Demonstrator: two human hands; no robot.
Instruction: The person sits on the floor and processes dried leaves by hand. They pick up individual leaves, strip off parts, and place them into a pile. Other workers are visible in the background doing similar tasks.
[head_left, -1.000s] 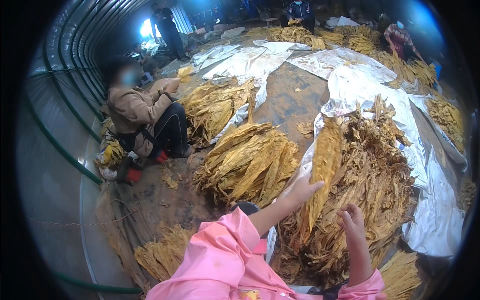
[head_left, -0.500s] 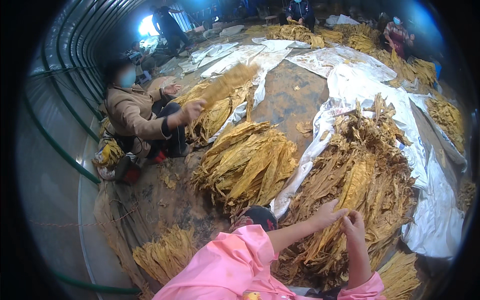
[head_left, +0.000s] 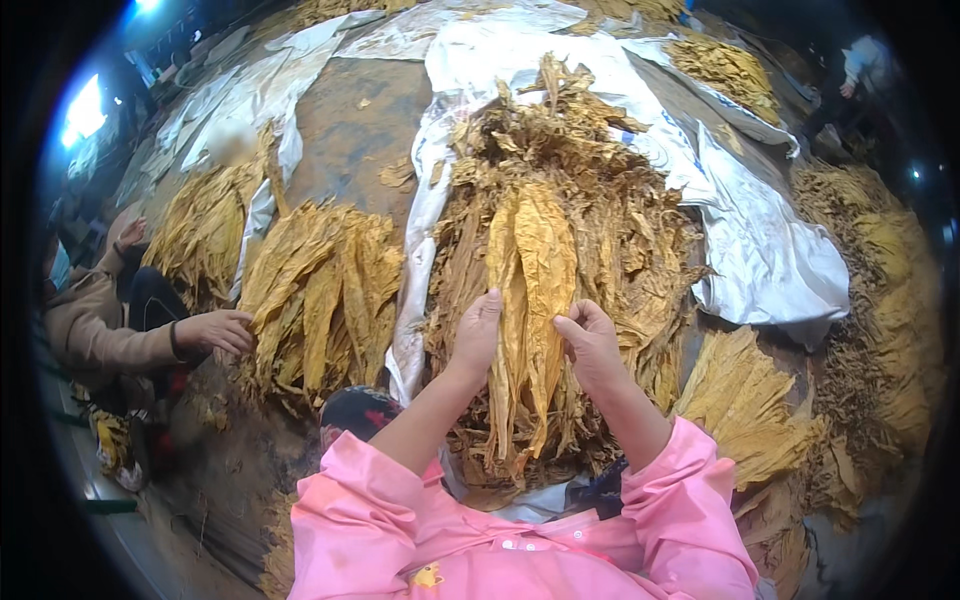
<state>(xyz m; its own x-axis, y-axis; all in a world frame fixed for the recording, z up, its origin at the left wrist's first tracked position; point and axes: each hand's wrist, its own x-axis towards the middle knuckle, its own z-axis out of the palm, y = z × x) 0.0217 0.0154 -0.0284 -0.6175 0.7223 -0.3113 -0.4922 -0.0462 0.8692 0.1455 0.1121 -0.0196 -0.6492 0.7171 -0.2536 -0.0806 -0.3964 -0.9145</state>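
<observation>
Long golden dried leaves (head_left: 535, 250) lie lengthwise between my hands on a big heap of darker, crumpled brown leaves (head_left: 630, 250). My left hand (head_left: 478, 340) grips their left edge, thumb on top and fingers hidden. My right hand (head_left: 590, 340) pinches the right edge between thumb and bent fingers. Pink sleeves are pushed up on both my forearms.
A co-worker's hand (head_left: 222, 330) reaches beside a golden leaf pile (head_left: 320, 290) at left; another pile (head_left: 200, 230) lies behind it. White sheets (head_left: 760, 250) edge my heap. A leaf fan (head_left: 740, 400) lies at right, and another person (head_left: 860, 70) is farther back.
My view has swung toward the central heap. The leaves I held raised earlier now lie on it, my hands at either edge. The left co-worker's hand no longer holds the blurred leaves.
</observation>
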